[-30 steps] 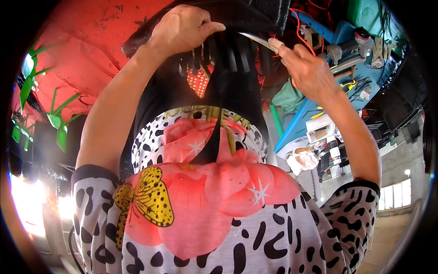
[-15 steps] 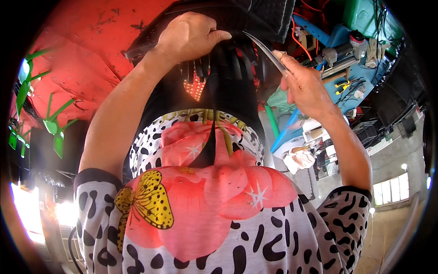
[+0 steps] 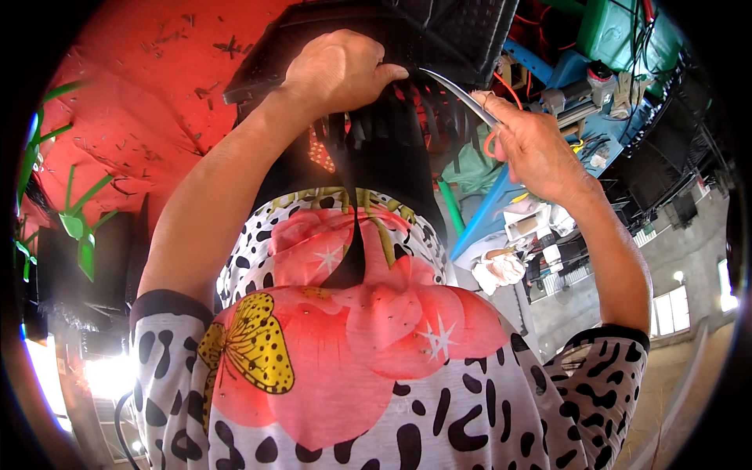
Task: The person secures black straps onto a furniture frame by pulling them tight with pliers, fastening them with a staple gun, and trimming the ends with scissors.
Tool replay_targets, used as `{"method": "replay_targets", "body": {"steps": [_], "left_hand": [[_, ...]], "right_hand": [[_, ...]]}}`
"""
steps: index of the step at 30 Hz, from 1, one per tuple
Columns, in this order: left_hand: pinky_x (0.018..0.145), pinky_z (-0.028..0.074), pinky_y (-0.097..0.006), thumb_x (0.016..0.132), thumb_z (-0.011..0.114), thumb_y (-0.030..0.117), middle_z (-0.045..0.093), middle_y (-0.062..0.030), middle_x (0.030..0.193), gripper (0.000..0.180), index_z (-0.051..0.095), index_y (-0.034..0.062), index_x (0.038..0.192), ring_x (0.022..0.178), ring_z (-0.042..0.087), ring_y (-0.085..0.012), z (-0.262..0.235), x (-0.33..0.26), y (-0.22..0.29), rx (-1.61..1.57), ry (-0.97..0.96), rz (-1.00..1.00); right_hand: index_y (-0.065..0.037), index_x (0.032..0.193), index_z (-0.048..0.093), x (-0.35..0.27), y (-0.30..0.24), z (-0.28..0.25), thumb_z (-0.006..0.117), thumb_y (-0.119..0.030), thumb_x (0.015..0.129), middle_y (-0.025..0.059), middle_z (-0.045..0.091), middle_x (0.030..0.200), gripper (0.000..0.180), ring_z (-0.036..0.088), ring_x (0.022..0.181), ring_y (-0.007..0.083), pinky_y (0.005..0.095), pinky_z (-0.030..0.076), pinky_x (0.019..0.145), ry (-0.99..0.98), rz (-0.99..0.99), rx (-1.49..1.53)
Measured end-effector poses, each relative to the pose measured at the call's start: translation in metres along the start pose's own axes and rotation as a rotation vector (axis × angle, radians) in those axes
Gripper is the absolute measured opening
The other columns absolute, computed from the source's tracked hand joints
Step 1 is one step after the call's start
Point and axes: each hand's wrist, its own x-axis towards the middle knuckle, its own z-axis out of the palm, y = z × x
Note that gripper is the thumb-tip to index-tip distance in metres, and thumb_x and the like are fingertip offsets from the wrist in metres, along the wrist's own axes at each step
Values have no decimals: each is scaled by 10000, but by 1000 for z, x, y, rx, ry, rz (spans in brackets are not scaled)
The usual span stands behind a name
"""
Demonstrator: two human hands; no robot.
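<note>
One white shirt (image 3: 439, 376) with black blotches, pink petals and a yellow butterfly is filling your view around six o'clock. A creased, bright red sheet (image 3: 149, 149) is spreading out toward ten o'clock. A wide, angular workpiece of black textured material (image 3: 415, 43) is reaching across twelve o'clock, above your lap. A cluttered blue table (image 3: 484, 215) is standing between two and three o'clock, and a green plastic container (image 3: 627, 39) is sitting near its far end, toward half past one.

Your left hand (image 3: 341, 74) is resting at the near edge of the black workpiece, just short of twelve o'clock; its fingers are curling inward and its thumb is pointing toward three o'clock. The hand is hiding its own fingertips, so I cannot tell whether they are pinching anything. Your right hand (image 3: 540, 149), at two o'clock, is wrapping around the orange-red handles of a pair of slim, silver-bladed scissors (image 3: 462, 94). These scissors are lying at one o'clock, their blades running close together and pointing toward your left thumb; the tip is sitting just beside that thumb, not touching it.

A crumpled white cloth (image 3: 500, 270) is lying between three and four o'clock. Narrow black strips (image 3: 360, 125) are hanging below the workpiece near twelve o'clock, and small dark scraps (image 3: 229, 46) are dotting the red sheet around eleven.
</note>
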Motion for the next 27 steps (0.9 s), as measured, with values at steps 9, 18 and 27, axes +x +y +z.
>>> {"method": "replay_targets", "body": {"steps": [9, 18, 27], "left_hand": [[787, 453, -404, 835, 512, 410, 616, -191, 867, 428, 635, 1, 813, 872, 577, -340, -8, 5, 25, 60, -252, -133], [627, 458, -426, 799, 567, 401, 575, -171, 664, 422, 586, 5, 653, 682, 563, -358, 13, -1, 14, 12, -18, 0], [596, 452, -409, 821, 558, 379, 571, -166, 655, 403, 591, 10, 661, 657, 560, -351, 26, 10, 19, 17, -90, 26]], "right_hand": [[-90, 1290, 431, -3, 7, -13, 407, -15, 879, 29, 488, 620, 418, 453, 426, 71, 214, 411, 415, -120, 93, 27], [-117, 1309, 411, -13, 27, 22, 450, -88, 880, 5, 466, 638, 432, 436, 518, 65, 215, 405, 502, -60, 224, 383], [-75, 1269, 447, -10, 24, 155, 520, -92, 877, -60, 422, 688, 399, 362, 551, 22, 175, 333, 490, 609, 119, 1127]]}}
